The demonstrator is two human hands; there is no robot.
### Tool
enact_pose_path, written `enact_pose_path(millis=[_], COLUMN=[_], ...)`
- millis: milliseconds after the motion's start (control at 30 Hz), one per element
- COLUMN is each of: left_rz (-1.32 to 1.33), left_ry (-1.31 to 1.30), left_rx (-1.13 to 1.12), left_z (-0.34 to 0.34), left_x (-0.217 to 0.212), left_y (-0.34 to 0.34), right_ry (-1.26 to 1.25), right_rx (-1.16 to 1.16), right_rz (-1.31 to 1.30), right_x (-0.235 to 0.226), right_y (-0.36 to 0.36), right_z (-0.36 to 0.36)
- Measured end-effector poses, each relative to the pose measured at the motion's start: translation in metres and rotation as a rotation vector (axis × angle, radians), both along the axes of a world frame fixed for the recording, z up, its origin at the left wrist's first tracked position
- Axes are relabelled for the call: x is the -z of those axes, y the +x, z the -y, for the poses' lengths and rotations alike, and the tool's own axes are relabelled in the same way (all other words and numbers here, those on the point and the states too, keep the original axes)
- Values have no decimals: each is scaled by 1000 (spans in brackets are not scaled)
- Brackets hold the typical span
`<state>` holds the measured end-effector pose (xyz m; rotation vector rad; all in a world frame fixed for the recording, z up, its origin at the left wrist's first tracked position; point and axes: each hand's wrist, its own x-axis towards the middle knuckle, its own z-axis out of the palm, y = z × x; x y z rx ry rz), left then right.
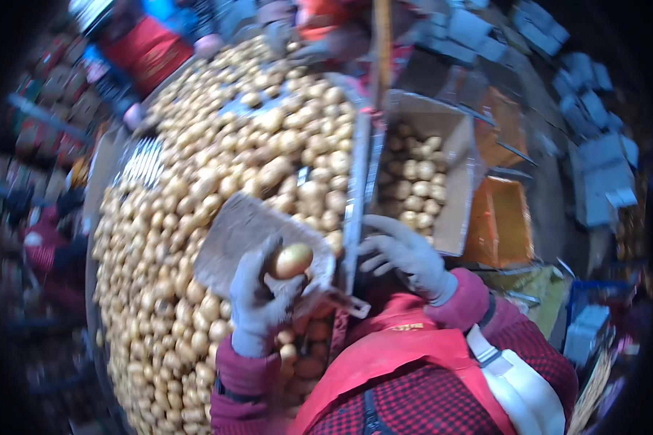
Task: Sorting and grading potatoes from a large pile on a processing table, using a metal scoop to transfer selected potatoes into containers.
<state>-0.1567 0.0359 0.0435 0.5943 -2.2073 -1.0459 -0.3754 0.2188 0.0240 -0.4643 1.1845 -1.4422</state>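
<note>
My left hand [257,297], in a pale grey glove, is closed around a yellowish potato [292,261] with a greenish tint. Beneath it, a shallow grey scoop-like pan [236,235] lies on a large heap of potatoes [189,206]; a short handle-like piece [355,304] sticks out towards me. Over the table's right edge, my gloved right hand [406,257] is open, its fingers apart and nothing visible in them. It is nearest the cardboard box [453,181], which holds potatoes [417,192] in its bottom.
A metal table rim [355,188] and an upright post [382,58] separate heap from box. Orange crates [500,221] stand right of the box, with blue-white cartons [606,177] beyond. At the far side, co-workers in a red apron [149,54] and gloves [277,36] stand by the heap.
</note>
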Motion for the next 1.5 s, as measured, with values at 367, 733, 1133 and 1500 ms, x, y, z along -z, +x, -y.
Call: enact_pose_path(millis=[367,733,1133,1500], left_rz=[183,302,353,289], left_ry=[-240,-170,-137,-80], left_rx=[386,314,182,-67], left_z=[-42,-35,-24,0], left_x=[-1,14,1,0], left_y=[-52,-29,-14,66], right_ry=[-99,-189,152,220], right_rx=[151,1093,457,-479], right_rz=[180,183,223,271], right_x=[28,55,58,-4], right_y=[-1,-234,-107,4], right_z=[-21,-107,-60,-7])
